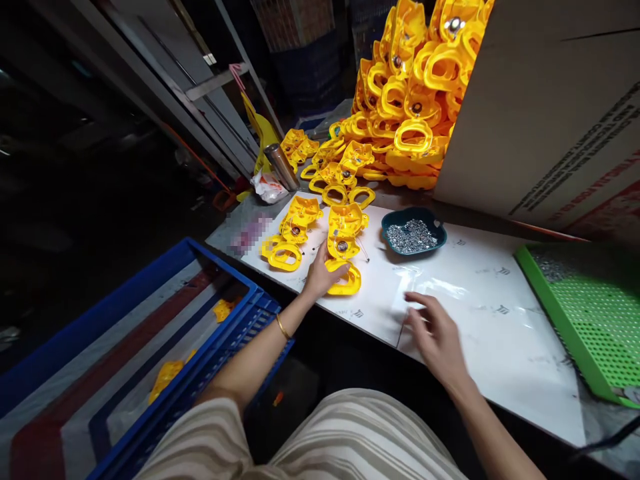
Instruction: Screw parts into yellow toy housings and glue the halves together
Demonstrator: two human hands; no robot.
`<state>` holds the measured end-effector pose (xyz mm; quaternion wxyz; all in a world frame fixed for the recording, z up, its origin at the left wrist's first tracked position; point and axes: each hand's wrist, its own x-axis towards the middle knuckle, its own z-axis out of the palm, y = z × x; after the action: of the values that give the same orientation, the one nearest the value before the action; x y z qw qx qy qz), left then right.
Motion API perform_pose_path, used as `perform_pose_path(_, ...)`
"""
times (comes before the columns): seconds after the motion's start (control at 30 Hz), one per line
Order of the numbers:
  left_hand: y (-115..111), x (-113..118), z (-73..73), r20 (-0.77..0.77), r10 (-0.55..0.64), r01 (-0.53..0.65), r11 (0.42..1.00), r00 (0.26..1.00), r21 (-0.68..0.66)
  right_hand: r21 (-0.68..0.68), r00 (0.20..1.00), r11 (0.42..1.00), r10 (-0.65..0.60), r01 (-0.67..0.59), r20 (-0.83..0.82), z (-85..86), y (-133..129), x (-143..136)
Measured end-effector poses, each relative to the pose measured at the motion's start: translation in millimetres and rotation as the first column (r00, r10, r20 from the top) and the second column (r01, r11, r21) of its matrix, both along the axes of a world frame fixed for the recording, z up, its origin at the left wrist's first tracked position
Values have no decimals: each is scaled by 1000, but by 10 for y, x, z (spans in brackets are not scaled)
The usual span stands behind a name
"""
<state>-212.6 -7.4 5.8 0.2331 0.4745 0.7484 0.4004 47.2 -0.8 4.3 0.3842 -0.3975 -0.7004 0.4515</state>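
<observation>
My left hand is closed on a yellow plastic toy shell, thumb over its oval handle loop and fingers at its left edge. The shell lies hollow side up on the white board, with a round metal part inside and thin wires at its right. Left of it rests a similar yellow shell. My right hand hovers over the board's front part, slightly blurred, fingers apart and nothing visible in them. Beyond it stands a dark teal tray of small shiny metal pieces, probably screws.
More yellow shells are piled high at the back, beside a large cardboard box. A green perforated basket stands at right. At left are a blue crate below the table and a steel flask near the table's edge.
</observation>
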Motion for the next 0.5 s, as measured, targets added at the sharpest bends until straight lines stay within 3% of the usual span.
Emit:
perform_pose_path(0.1, -312, 382, -26, 218, -7, -27, 988, 976, 154, 46, 988, 993, 108, -113, 108, -16, -92, -297)
perform_pose_path(0.23, -570, 798, 5, 281, -37, -17, 982, 959, 189, 172, 984, 982, 50, -79, 168, -92, -183, -373)
perform_pose_path(0.37, -572, 1008, -20, 285, -153, 106, 979, 946, 174, 265, 983, 962, -109, 67, 148, -154, -277, 60)
perform_pose_path(0.5, -478, 1122, -86, 243, -186, 180, 982, 952, 48, 325, 913, 886, -389, 332, 127, -245, -391, 690)
